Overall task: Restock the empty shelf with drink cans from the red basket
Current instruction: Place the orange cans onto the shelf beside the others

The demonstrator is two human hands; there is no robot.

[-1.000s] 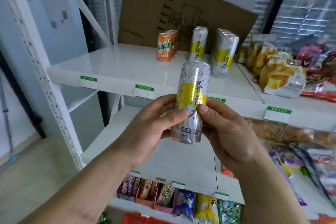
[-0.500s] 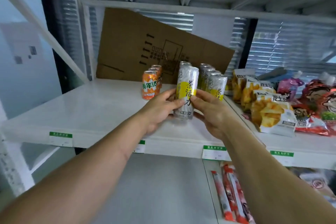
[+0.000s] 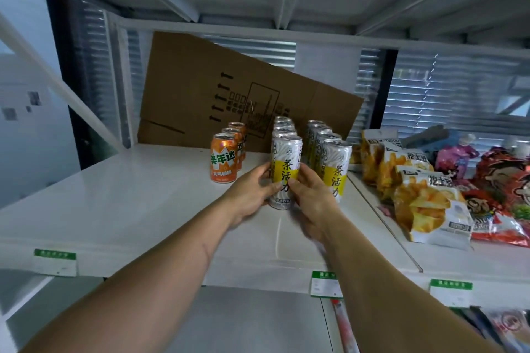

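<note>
A tall silver can with a yellow band stands upright on the white shelf, heading a row of matching cans running toward twelve o'clock. A second such row sits at three o'clock, orange cans at nine o'clock.

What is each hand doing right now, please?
Left hand: closed, holding the tall silver and yellow can.
Right hand: closed, holding the same can.

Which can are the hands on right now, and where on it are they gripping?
Both hands, left hand and right hand, hold the front silver-and-yellow can by its lower body, one on each side, its base at the shelf.
</note>
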